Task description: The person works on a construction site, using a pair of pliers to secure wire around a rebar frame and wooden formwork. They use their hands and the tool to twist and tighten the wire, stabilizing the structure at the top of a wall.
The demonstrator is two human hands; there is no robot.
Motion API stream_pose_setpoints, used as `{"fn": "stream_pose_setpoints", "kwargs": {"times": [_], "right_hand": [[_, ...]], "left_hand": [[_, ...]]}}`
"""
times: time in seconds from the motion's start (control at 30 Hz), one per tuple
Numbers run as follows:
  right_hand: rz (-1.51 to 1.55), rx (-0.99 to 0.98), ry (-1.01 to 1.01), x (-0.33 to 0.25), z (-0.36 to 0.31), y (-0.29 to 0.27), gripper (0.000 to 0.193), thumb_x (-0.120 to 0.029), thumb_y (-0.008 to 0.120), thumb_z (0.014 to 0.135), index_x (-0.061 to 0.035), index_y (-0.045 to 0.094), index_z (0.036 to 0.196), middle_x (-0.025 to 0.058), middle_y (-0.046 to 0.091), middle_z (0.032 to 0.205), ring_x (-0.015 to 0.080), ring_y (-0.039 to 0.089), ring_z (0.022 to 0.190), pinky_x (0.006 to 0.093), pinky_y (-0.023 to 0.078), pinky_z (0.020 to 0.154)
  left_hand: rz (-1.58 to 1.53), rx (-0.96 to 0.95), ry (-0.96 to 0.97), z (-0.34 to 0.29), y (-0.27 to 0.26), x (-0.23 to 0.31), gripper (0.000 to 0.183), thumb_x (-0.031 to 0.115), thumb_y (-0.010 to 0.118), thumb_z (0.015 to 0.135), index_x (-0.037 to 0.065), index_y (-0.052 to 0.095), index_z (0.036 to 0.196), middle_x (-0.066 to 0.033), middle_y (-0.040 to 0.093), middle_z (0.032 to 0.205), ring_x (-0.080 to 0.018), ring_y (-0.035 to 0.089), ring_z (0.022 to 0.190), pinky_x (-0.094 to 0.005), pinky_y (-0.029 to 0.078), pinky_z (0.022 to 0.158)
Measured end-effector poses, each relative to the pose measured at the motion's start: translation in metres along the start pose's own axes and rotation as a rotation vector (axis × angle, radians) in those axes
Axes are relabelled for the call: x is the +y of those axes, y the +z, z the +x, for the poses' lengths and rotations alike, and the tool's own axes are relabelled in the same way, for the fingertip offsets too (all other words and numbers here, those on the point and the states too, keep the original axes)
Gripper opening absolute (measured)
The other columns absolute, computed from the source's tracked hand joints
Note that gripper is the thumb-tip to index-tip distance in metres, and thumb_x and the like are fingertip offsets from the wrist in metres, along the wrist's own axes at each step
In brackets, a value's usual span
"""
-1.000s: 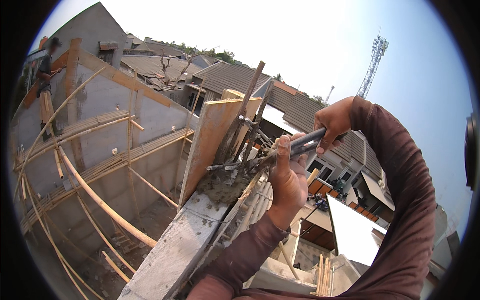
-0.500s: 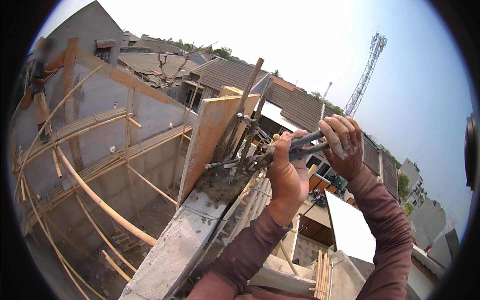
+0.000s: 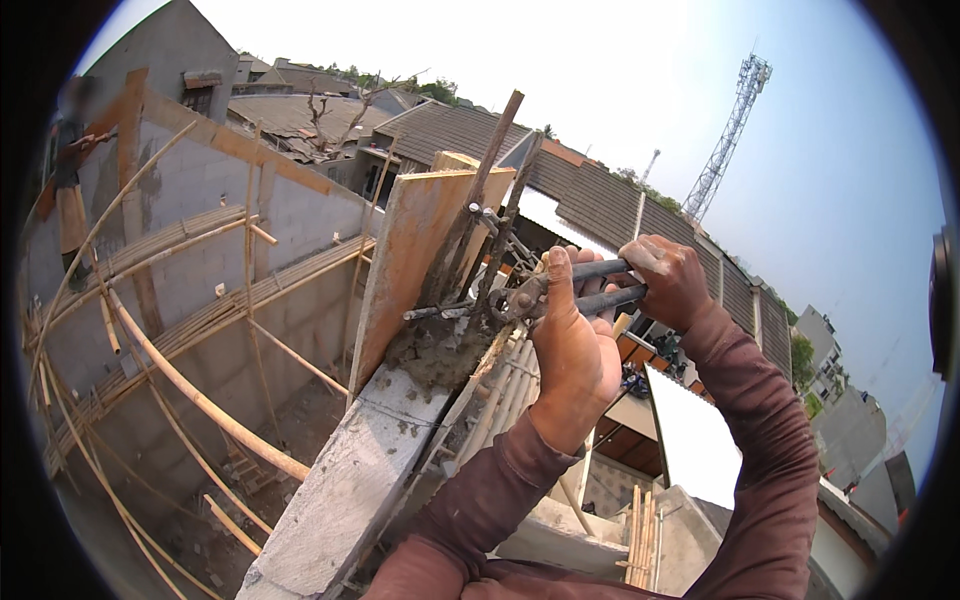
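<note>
My left hand (image 3: 577, 365), thumb up, has its fingers behind the black handles of a pair of pincers (image 3: 606, 302), close to their metal joint. Farther out, my right hand (image 3: 668, 278) is closed on the handle ends. The pincers' dirt-crusted head points left, in among steel bars and stirrups (image 3: 497, 245) that rise from wet-looking mortar (image 3: 432, 352). What exactly the jaws touch is hard to make out. A wooden formwork board (image 3: 405, 270) stands upright just left of the bars. Below the mortar runs a pale block wall top (image 3: 345, 480).
Bamboo scaffolding poles (image 3: 200, 390) cross the deep space on the left. Another person (image 3: 72, 190) stands there by a grey block wall (image 3: 300, 225). Drops lie on both sides of my wall. Below right are a white roof sheet (image 3: 690, 435) and bamboo poles (image 3: 640, 540).
My right hand has come left and down a little and is wrapped more tightly round the handle ends. My left hand stays at the joint. The whole view has shifted slightly.
</note>
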State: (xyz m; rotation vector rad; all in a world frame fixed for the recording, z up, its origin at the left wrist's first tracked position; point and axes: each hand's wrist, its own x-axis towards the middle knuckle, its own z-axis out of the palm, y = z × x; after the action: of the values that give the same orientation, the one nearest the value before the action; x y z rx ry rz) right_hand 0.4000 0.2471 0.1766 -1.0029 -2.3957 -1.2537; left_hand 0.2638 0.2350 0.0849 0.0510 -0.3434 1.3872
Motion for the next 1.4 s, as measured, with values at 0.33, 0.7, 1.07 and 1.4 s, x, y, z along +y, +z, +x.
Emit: {"fn": "stream_pose_setpoints", "kwargs": {"times": [0.33,0.7,1.07,1.4], "right_hand": [[0.040,-0.341,0.130,-0.016,-0.004,-0.047,0.023,-0.030,0.067,0.089,-0.0078,0.061,0.090,0.0117,0.065,0.078,0.0352,0.067,0.077,0.0459,0.053,0.064],[0.496,-0.903,0.354,-0.011,0.013,-0.070,0.034,-0.033,0.069,0.092,-0.0009,0.064,0.082,0.0094,0.058,0.062,0.0245,0.057,0.057,0.0405,0.046,0.058],[0.717,-1.531,0.726,0.003,0.084,-0.088,0.025,-0.030,0.075,0.091,-0.0049,0.074,0.090,-0.0034,0.058,0.061,0.0074,0.054,0.051,0.0233,0.038,0.042],[-0.455,0.220,0.026,-0.033,-0.031,-0.060,0.043,-0.021,0.081,0.072,-0.0164,0.065,0.112,0.0032,0.065,0.096,0.0231,0.063,0.094,0.0396,0.048,0.085]], "left_hand": [[0.065,-0.007,-0.114,-0.017,0.004,-0.003,0.031,0.029,0.054,0.104,0.007,0.051,0.126,-0.0101,0.055,0.122,-0.0207,0.054,0.117,-0.0406,0.046,0.103],[0.077,0.049,-0.097,-0.018,-0.001,-0.004,0.033,0.035,0.060,0.100,0.009,0.052,0.120,-0.0078,0.058,0.116,-0.0198,0.055,0.116,-0.0385,0.042,0.106],[-0.039,-0.082,-0.071,-0.010,-0.004,0.003,0.039,0.036,0.074,0.090,0.009,0.053,0.109,-0.0051,0.060,0.105,-0.0193,0.060,0.101,-0.0356,0.050,0.095],[-0.046,-0.001,-0.068,-0.015,0.010,0.001,0.036,0.029,0.074,0.090,0.007,0.051,0.108,-0.0075,0.056,0.102,-0.0196,0.059,0.100,-0.0375,0.051,0.095]]}}
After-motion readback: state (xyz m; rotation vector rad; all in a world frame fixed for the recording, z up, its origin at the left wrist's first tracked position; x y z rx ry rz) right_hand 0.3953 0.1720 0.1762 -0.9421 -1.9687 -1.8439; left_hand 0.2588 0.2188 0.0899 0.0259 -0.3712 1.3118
